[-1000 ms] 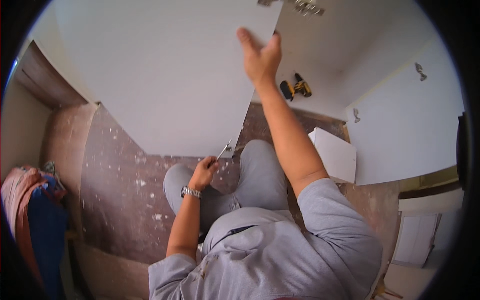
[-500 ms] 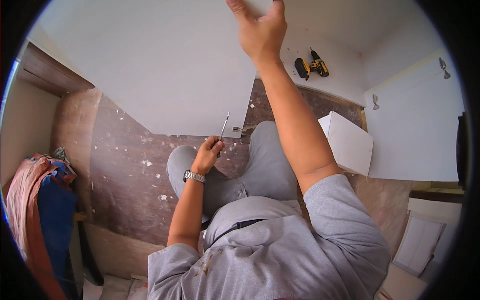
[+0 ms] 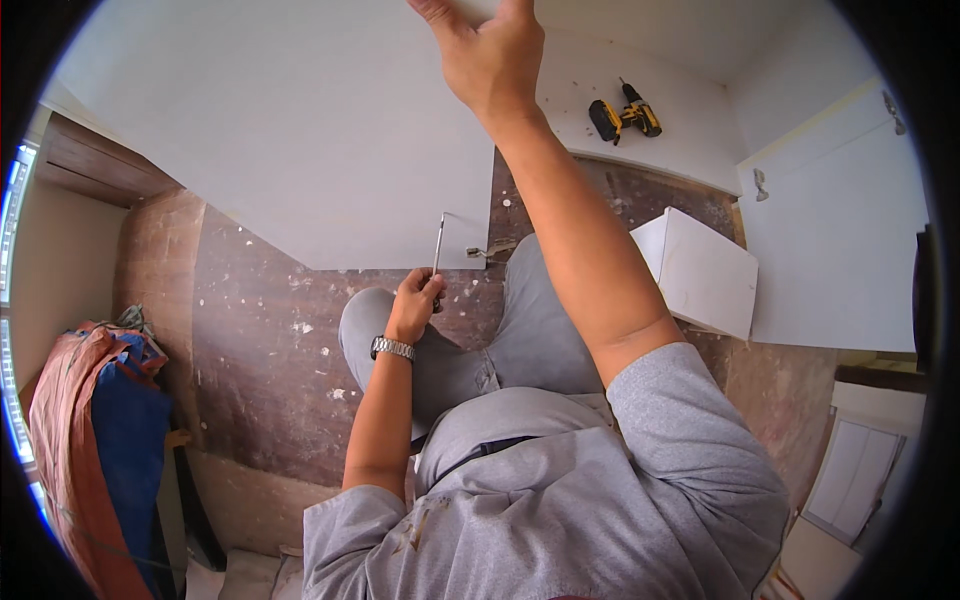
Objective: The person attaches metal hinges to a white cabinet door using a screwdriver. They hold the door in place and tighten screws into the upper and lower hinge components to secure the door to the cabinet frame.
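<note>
Panel, white (image 3: 330, 150), just beyond my left hand (image 3: 411, 305), closed round a screwdriver (image 3: 438, 247): likely stiff, weighty, best held by opposite edges; my right hand's (image 3: 494, 62) hold, cropped, I cannot tell.

"What's on the floor (image 3: 262, 352)?"
"A white box (image 3: 708, 275), over to the right. The floor itself is reddish brown, scuffed and spotted white."
"And the cabinet base (image 3: 685, 148)?"
"That's white, with a black-and-yellow drill (image 3: 638, 110) lying on it."
</note>
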A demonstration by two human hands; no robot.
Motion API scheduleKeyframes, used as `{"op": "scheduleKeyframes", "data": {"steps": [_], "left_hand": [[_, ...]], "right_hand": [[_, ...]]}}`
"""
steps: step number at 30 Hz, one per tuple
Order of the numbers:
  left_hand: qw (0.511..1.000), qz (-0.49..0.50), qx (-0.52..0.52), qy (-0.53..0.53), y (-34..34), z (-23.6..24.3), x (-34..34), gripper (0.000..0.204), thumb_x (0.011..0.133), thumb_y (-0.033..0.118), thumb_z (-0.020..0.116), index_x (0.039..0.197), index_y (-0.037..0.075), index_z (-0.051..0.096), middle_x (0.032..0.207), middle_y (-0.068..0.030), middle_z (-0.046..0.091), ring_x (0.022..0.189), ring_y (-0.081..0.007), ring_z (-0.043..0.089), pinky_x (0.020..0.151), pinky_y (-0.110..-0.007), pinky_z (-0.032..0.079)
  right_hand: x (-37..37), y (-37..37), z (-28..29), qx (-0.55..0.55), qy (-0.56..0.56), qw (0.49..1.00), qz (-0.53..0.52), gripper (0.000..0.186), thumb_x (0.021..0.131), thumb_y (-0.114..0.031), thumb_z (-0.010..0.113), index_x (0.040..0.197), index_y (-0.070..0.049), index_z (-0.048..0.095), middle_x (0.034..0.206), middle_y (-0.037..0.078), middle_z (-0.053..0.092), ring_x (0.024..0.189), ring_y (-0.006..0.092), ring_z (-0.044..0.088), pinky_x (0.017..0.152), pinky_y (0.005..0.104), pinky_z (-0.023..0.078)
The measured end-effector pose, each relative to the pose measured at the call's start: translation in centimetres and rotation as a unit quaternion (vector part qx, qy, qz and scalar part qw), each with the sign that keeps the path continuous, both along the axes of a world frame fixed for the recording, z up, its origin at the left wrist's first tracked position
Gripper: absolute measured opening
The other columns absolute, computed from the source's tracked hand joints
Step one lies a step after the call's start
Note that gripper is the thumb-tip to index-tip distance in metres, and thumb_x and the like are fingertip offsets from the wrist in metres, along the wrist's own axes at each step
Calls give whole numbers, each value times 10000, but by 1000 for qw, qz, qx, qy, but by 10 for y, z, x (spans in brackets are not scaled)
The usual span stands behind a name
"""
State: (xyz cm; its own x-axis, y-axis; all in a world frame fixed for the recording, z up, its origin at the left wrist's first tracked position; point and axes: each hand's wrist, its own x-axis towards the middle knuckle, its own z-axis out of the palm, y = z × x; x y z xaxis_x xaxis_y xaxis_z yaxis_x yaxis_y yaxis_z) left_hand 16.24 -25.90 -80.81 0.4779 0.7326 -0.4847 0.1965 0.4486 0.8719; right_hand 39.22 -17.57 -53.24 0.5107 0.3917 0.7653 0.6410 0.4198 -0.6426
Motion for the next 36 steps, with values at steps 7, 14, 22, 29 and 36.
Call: {"op": "scheduleKeyframes", "data": {"steps": [7,14,22,29,36], "left_hand": [[1000,-11,-25,-13,-3,3,-3,259,992,266,564,1055,17,597,878,-43,600,766,-149,624,638,-290,514],[996,28,-70,-38,-1,11,-4,293,1002,302,539,1017,16,604,853,-46,597,748,-171,628,619,-312,522],[990,72,-74,-92,2,4,-8,325,1014,340,514,1000,27,600,789,-55,600,690,-169,610,594,-295,499],[988,74,-91,-98,3,5,-6,346,1016,365,510,997,30,596,776,-57,593,670,-173,592,590,-298,486],[985,78,-116,-102,3,12,-7,297,999,324,538,987,33,599,787,-55,600,671,-172,594,587,-301,486]], "right_hand": [[0,-3,0,-8,26,999,34,692,865,-552,667,1107,77,510,843,177,675,707,256,693,597,344,592],[2,1,-2,-11,28,999,12,722,848,-556,684,1121,86,496,861,190,683,725,265,697,597,345,592],[2,0,-1,-3,42,998,44,716,856,-556,677,1106,90,494,855,182,681,699,255,693,567,336,587],[1,0,-3,-1,21,999,24,696,867,-542,675,1098,89,495,830,174,668,677,250,686,547,329,580],[3,-1,-1,-48,15,999,6,702,865,-570,652,1095,76,501,813,158,671,654,233,679,514,314,571]]}}
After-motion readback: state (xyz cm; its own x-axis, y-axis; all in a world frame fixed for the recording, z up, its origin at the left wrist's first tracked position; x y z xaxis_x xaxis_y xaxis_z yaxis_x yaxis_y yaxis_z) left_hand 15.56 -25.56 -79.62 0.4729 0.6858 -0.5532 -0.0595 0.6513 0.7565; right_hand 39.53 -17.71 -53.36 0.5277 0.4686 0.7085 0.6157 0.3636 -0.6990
